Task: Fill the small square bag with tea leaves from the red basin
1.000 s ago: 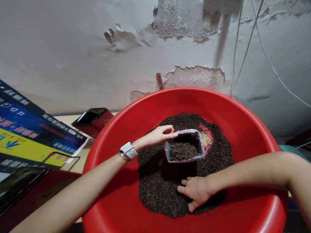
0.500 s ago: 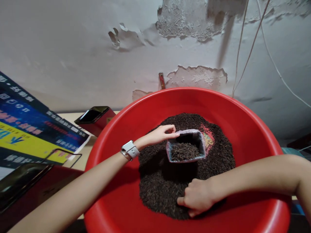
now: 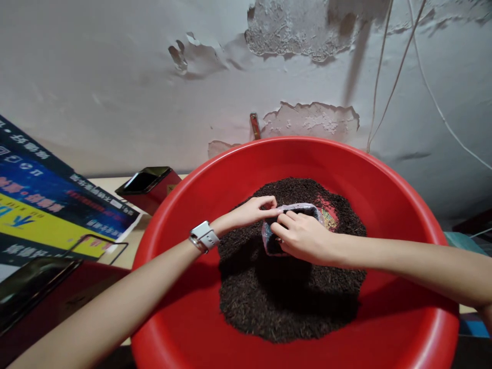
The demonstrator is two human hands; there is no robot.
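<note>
A wide red plastic basin [image 3: 392,205] holds a heap of dark, dry shreds like loose tea leaves [image 3: 269,312]. On the heap stands a small rectangular container lined with clear plastic film [image 3: 272,245]. My left hand [image 3: 255,209], with a watch at the wrist, pinches the container's upper left rim between thumb and finger. Above the container's mouth is my right hand [image 3: 307,237], its fingers curled down into the opening. Whatever lies inside those fingers is hidden, and the hand covers most of the container's contents.
Left of the basin are a dark red tin with a black rim [image 3: 149,187], a second, nearer tin [image 3: 49,292] and a printed box [image 3: 57,200]. Behind rises a peeling wall [image 3: 134,92], with cables [image 3: 395,77] hanging at right.
My right hand has moved up from the near side of the heap to over the container. My left hand keeps its pinch on the rim.
</note>
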